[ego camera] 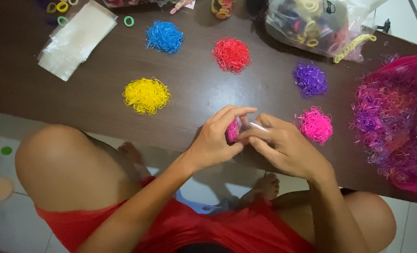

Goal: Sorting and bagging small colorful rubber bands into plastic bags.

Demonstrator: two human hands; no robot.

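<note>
Two hands meet over the near edge of a dark wooden table (54, 93), working a small clear bag (257, 127) stuffed with pink bands (232, 131). The left hand (215, 140) is curled, its fingers arched over the top of the bag and its thumb underneath, pinching the pink clump. The right hand (288, 150) grips the bag's other end, fingers closed along its side; how tightly cannot be told. The bag sits between both hands, just above the table's front edge.

Five loose piles of tiny elastic bands lie spread on the table: a yellow pile (146, 95) to the left, a blue pile (165, 36) and a red pile (231, 55) farther back, a purple pile (310, 79) to the right, and a pink pile (316, 125) just beside the right hand. A large heap of mixed bands (396, 122), mostly pink and purple, fills the right edge. At the back, a plastic sack (311, 23) holds bigger hair ties, and a stack of empty clear bags (75, 40) lies at the far left. The person wears red and sits with bare knees below the table.
</note>
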